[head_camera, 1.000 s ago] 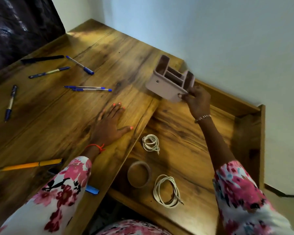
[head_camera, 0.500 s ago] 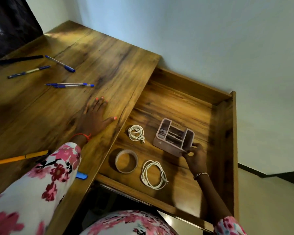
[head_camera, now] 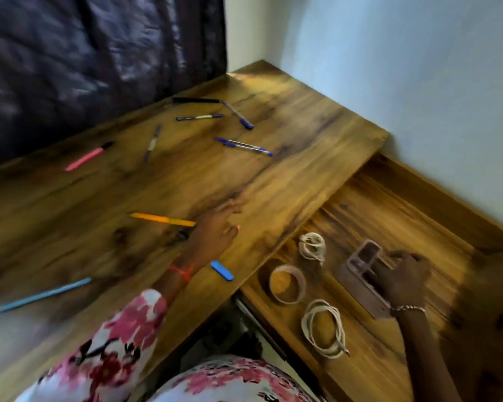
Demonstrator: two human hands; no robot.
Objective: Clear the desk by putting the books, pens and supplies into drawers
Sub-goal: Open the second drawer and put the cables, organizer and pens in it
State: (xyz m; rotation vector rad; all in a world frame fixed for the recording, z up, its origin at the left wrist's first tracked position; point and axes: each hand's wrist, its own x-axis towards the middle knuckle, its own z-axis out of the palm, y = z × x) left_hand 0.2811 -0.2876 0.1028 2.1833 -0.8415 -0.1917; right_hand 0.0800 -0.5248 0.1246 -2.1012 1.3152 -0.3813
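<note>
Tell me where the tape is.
Head view, lower right: the tape lies in the drawer between the small coil and big coil, left of the organiser.

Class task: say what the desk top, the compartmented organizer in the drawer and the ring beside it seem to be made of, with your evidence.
Desk top: wood or wood-look laminate, slight sheen; streaky brown grain. Organizer: probably matte plastic; thin moulded walls, uniform mauve colour. Ring: likely a tape roll, cardboard or tape; thin tan band, blurred.

Pens (head_camera: 243,146) on desk (head_camera: 288,175), organizer (head_camera: 360,274) in drawer (head_camera: 436,216)
</note>
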